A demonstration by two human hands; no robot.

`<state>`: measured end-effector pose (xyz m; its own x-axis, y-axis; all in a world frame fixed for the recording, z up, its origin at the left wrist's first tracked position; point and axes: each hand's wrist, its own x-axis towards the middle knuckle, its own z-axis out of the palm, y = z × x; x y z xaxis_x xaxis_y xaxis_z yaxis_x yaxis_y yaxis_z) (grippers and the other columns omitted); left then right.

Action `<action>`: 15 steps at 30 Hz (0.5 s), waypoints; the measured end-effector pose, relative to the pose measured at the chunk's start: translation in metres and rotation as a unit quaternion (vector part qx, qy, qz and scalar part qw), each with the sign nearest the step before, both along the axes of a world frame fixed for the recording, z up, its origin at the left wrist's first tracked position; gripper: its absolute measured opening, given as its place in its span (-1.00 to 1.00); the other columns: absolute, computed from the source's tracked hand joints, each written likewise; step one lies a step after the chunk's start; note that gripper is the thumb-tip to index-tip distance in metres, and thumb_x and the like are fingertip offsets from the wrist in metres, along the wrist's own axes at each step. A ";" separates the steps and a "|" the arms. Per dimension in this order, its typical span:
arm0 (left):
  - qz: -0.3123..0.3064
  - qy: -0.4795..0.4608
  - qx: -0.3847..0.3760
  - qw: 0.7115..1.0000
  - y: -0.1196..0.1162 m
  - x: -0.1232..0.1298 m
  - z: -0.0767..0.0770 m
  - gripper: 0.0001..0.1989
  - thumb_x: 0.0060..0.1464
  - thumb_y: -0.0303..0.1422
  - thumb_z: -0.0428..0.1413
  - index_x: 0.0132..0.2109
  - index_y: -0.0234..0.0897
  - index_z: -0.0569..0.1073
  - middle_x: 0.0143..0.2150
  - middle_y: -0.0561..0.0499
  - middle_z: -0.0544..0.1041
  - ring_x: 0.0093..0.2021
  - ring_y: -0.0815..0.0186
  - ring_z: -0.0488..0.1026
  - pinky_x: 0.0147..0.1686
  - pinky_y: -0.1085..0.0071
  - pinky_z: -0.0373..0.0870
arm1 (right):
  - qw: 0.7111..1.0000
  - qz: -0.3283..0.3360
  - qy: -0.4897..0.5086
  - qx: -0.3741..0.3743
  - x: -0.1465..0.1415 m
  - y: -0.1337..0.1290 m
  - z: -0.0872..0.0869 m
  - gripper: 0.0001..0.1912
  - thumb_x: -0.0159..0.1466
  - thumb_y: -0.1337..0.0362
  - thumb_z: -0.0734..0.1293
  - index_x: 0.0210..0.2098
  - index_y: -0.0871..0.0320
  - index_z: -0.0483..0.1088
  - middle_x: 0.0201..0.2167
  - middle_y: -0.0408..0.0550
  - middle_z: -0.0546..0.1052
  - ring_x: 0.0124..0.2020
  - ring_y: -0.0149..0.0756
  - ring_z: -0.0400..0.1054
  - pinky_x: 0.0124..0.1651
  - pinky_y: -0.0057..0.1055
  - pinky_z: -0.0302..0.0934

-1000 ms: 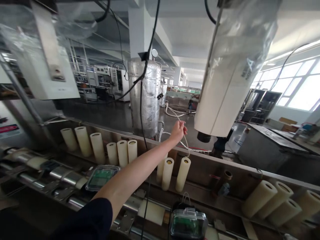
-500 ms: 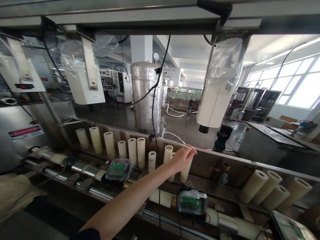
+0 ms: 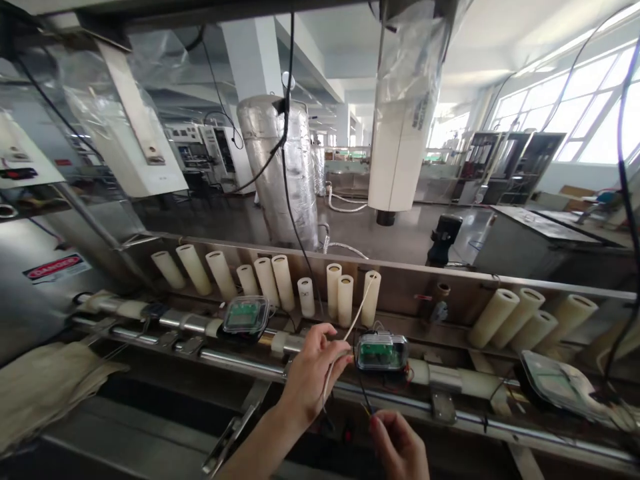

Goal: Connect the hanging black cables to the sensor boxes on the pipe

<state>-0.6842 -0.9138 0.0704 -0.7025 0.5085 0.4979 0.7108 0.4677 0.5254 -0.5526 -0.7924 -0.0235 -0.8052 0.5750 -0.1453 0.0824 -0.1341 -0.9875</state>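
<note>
My left hand [image 3: 313,370] is closed in a pinch on a thin, pale strip [image 3: 360,308], which looks like a cord or cable tie. One end of the strip rises in front of a cream tube [image 3: 371,301], and the other hangs below my fingers. Lower and to the right, my right hand [image 3: 400,443] has its fingertips pinched at the end of a black cable [image 3: 364,383], where small coloured wire ends show. Just beyond both hands is a clear-lidded box [image 3: 383,351] with a green circuit board inside.
Several cream tubes [image 3: 283,283] stand along the metal trough [image 3: 410,287]. A steel rail [image 3: 240,362] runs across in front. A second clear box [image 3: 245,315] is to the left. White plastic-wrapped housings [image 3: 395,157] hang overhead, and a black cable [image 3: 290,193] dangles. Cloth [image 3: 47,380] lies lower left.
My left hand has drawn back from the tubes toward me, now with the pale strip in it. My right hand has come into view at the black cable's end. The view has shifted.
</note>
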 end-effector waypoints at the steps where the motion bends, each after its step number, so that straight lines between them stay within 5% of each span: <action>1: 0.010 0.018 -0.036 0.999 -0.006 0.005 -0.005 -0.86 0.16 -0.35 0.03 -0.20 -0.17 0.49 -0.13 -0.05 0.32 -0.29 0.33 0.36 -0.26 0.37 0.40 | 1.000 0.013 0.001 0.000 0.002 0.002 0.000 -0.59 0.06 -0.09 0.37 -0.47 0.18 0.42 -0.65 -0.19 0.31 -0.61 -0.46 0.09 -0.56 -0.50 0.00; 4: -0.017 -0.010 -0.112 0.993 -0.022 0.015 -0.016 -0.79 0.19 -0.33 -0.01 -0.13 -0.19 0.50 -0.26 -0.05 0.44 -0.26 0.26 0.42 -0.24 0.35 0.41 | 0.999 0.043 -0.006 0.014 0.006 0.007 0.005 -0.63 0.11 -0.03 0.35 -0.41 0.20 0.42 -0.57 -0.17 0.34 -0.53 -0.44 0.12 -0.48 -0.50 0.05; 8: -0.100 -0.217 -0.100 0.966 -0.036 0.022 -0.023 -0.77 0.20 -0.35 -0.04 -0.15 -0.24 0.50 -0.24 -0.05 0.54 -0.23 0.28 0.48 -0.17 0.37 0.40 | 0.997 0.068 -0.021 0.013 0.007 0.005 0.009 -0.64 0.14 -0.01 0.33 -0.37 0.21 0.40 -0.56 -0.18 0.33 -0.52 -0.44 0.11 -0.47 -0.49 0.03; 12: -0.139 -0.454 -0.010 0.880 -0.050 0.031 -0.027 -0.75 0.19 -0.37 -0.10 -0.18 -0.29 0.47 -0.27 -0.03 0.51 -0.38 0.33 0.48 -0.33 0.37 0.45 | 0.997 0.079 -0.018 0.014 0.006 0.001 0.008 -0.65 0.14 0.00 0.34 -0.35 0.21 0.40 -0.54 -0.18 0.33 -0.51 -0.45 0.11 -0.46 -0.49 0.03; 15: -0.177 -0.541 0.058 0.820 -0.060 0.038 -0.026 -0.72 0.09 -0.51 -0.10 -0.11 -0.30 0.43 -0.15 -0.07 0.51 -0.29 0.31 0.51 -0.24 0.32 0.47 | 0.997 0.077 -0.014 0.009 0.005 -0.001 0.010 -0.65 0.14 0.01 0.34 -0.35 0.21 0.40 -0.54 -0.18 0.34 -0.52 -0.45 0.12 -0.47 -0.49 0.03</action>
<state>-0.6464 -0.9733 0.0443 -0.5831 0.7696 -0.2603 -0.1211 0.2344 0.9646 -0.5480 -0.7936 -0.0139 -0.8798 0.4473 -0.1609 0.1293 -0.1005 -0.9865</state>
